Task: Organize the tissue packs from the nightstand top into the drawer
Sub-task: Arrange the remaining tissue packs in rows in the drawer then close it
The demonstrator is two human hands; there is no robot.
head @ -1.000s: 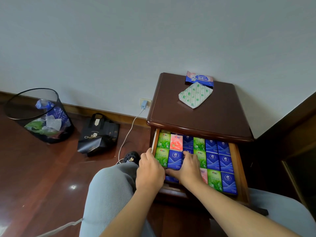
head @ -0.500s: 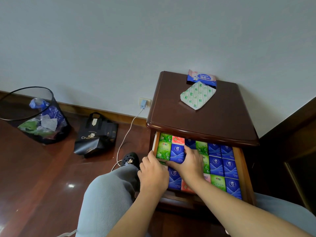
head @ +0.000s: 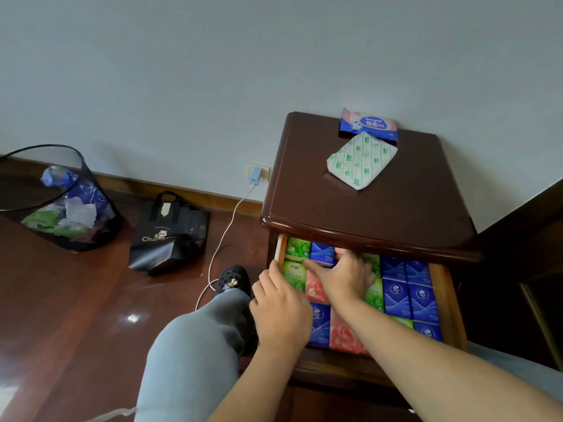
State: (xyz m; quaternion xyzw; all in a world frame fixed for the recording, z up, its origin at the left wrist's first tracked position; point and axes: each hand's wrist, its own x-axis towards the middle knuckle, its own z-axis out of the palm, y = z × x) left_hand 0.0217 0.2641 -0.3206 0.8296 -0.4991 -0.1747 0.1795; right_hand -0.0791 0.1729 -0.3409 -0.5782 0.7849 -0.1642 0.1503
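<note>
Two packs [head: 362,159] remain on the nightstand [head: 380,214], well beyond the right hand [head: 344,275] pinching a blue pack [head: 322,254] in the drawer [head: 451,303]; left hand [head: 281,312] grips the drawer's edge (loosely curled). Forcing risks buckling neighbours.

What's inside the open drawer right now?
The drawer holds rows of small tissue packs in blue, green and pink. The right hand and left hand cover several packs; anything beneath the top layer is hidden.

Right hand [head: 344,277] has pushed the blue pack [head: 322,254] to the drawer's back row; left hand [head: 281,309] unmoved.
</note>
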